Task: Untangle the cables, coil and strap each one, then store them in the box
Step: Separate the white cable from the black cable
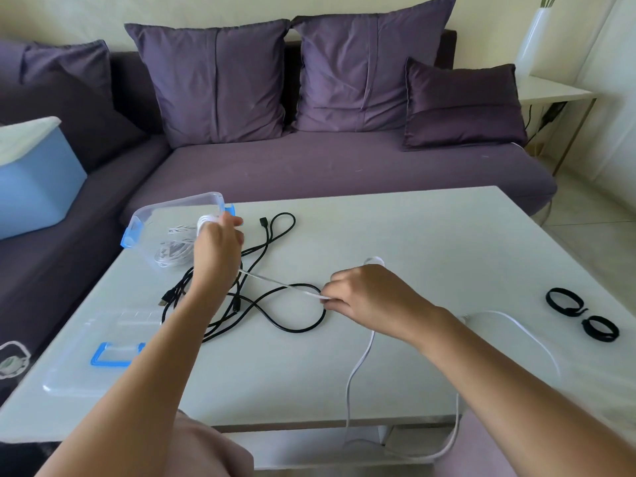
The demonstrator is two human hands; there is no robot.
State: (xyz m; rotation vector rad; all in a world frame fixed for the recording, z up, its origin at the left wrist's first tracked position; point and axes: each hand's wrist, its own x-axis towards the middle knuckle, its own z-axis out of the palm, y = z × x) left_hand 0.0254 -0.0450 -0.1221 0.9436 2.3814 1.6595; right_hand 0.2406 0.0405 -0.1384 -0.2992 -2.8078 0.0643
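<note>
From the head view, a white table point(413, 235) stands in front of a purple sofa point(309, 166).

The left hand point(218, 246) is up near the far left of the table, just beside the box point(179, 201). Its fingers are curled round a small bundle of the white cable point(282, 284). The right hand point(364, 297) is nearer and more to the right. It pinches the same white cable between thumb and fingers. The cable runs tight and straight between the two hands. Past the right hand, it drops over the near edge of the table and hangs in a loose loop.

The black cable point(296, 331) lies in a messy tangle on the table, under the tight white line and between the hands.

The box is clear with blue clips. It is tipped up on its side, and some white coils sit inside it. Its lid point(69, 373) lies flat on the near left of the table.

Two black straps point(568, 311) lie at the right edge of the table, close together and well apart from the cables.
</note>
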